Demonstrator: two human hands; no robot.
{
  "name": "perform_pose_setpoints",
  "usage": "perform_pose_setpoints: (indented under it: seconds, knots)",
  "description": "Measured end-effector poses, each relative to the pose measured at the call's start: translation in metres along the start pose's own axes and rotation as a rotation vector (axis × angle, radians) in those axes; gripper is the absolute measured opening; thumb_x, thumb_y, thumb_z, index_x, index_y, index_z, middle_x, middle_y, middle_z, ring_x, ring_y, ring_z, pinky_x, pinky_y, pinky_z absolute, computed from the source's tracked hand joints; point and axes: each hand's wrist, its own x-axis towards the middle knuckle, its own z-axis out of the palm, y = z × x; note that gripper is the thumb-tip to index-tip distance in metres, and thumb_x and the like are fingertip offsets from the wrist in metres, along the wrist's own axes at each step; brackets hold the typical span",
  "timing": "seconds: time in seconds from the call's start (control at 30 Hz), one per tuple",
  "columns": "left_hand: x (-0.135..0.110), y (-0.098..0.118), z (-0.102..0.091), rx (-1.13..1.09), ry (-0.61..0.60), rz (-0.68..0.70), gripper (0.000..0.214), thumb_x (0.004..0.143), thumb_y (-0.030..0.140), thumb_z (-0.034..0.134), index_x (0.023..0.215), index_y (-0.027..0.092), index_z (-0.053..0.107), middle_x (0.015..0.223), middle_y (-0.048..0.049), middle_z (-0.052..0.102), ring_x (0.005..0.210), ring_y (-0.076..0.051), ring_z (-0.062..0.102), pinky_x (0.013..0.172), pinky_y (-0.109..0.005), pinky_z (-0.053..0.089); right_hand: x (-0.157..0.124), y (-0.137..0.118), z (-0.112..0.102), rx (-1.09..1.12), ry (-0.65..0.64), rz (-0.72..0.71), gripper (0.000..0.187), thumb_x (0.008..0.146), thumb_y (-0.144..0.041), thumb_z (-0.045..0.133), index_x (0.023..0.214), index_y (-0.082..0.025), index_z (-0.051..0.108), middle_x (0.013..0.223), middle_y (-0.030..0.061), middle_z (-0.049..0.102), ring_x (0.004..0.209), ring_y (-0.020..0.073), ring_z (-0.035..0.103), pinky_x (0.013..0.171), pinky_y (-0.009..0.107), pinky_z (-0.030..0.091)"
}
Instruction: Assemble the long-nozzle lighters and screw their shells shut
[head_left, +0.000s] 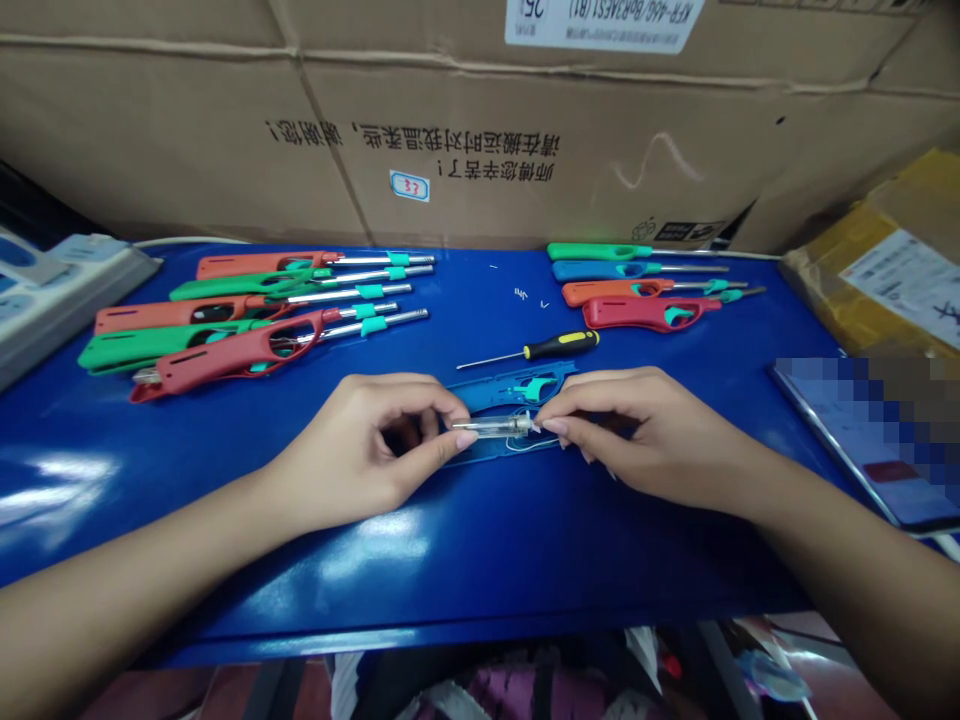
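Note:
A clear fuel tank (491, 427) with a pale fitting at its right end lies level between my hands. My left hand (375, 445) pinches its left end between thumb and fingers. The thumb and forefinger of my right hand (645, 430) close on the fitting at the other end. Just behind the tank is a blue lighter shell half (487, 392) with a teal trigger (536, 389) in it. Another blue shell half (480, 455) lies beneath the tank, partly hidden by my left hand, and a thin white wire (529, 446) curls over it.
Beyond the shells lies a black and yellow screwdriver (562, 345). Several red and green lighters (225, 350) line the left; others (637, 312) sit at the back right. A power strip (60, 290), a phone (892, 470), a taped parcel (885, 260) and a large carton (450, 110) border the blue table (525, 570).

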Motion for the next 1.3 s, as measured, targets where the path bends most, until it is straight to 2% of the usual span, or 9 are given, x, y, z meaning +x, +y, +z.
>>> perform_pose_setpoints:
  seconds: [0.27,0.43,0.63,0.83,1.07,1.3]
  knots:
    - [0.0001,0.0017,0.0008,0.009,-0.003,0.018,0.014,0.091,0.028,0.068,0.091,0.016,0.074,0.078,-0.0018,0.067,0.058,-0.009,0.06,0.049,-0.017,0.05,0.0007,-0.0013,-0.0002,-0.006,-0.013,-0.049,0.016,0.097,-0.02,0.06,0.088,-0.018,0.073,0.077,-0.0019,0.071,0.068,0.0086,0.06,0.064,0.022,0.045]
    - [-0.0001,0.002,0.0002,0.037,-0.008,0.056,0.013,0.091,0.027,0.068,0.09,0.016,0.073,0.078,-0.0015,0.067,0.058,-0.008,0.059,0.048,-0.017,0.048,-0.0003,-0.001,0.0003,-0.057,-0.029,-0.089,0.017,0.098,-0.017,0.056,0.094,-0.02,0.073,0.09,0.0004,0.076,0.079,0.0117,0.065,0.072,0.025,0.048]
    - [-0.0006,0.0011,0.0009,0.048,-0.038,0.075,0.012,0.091,0.027,0.067,0.088,0.017,0.073,0.077,-0.0013,0.066,0.057,-0.008,0.058,0.049,-0.017,0.046,-0.0015,0.0015,0.0021,-0.103,-0.073,-0.126,0.02,0.1,-0.016,0.052,0.099,-0.019,0.071,0.095,0.0019,0.074,0.085,0.0127,0.065,0.078,0.026,0.048]
    - [-0.0008,0.0007,0.001,0.049,-0.06,0.065,0.013,0.092,0.027,0.066,0.087,0.017,0.072,0.076,-0.0007,0.065,0.057,-0.008,0.058,0.051,-0.017,0.046,-0.0042,0.0057,0.0037,-0.208,-0.109,-0.16,0.021,0.102,-0.015,0.048,0.104,-0.019,0.069,0.098,0.0027,0.07,0.089,0.0145,0.062,0.079,0.028,0.045]
    - [-0.0004,0.0007,0.0006,0.048,-0.07,0.078,0.011,0.091,0.026,0.067,0.087,0.017,0.072,0.075,-0.0004,0.065,0.056,-0.008,0.057,0.049,-0.017,0.044,-0.0068,0.0068,0.005,-0.301,-0.153,-0.163,0.023,0.103,-0.016,0.044,0.103,-0.02,0.066,0.093,0.0034,0.064,0.083,0.0154,0.058,0.073,0.029,0.042]
    - [0.0009,0.0032,-0.0003,0.043,-0.071,0.055,0.013,0.092,0.026,0.066,0.087,0.016,0.073,0.076,-0.0015,0.065,0.058,-0.008,0.058,0.049,-0.017,0.045,-0.0044,0.006,0.0073,-0.322,-0.134,-0.168,0.023,0.101,-0.013,0.043,0.103,-0.02,0.065,0.093,0.0037,0.066,0.082,0.0156,0.059,0.071,0.029,0.042]
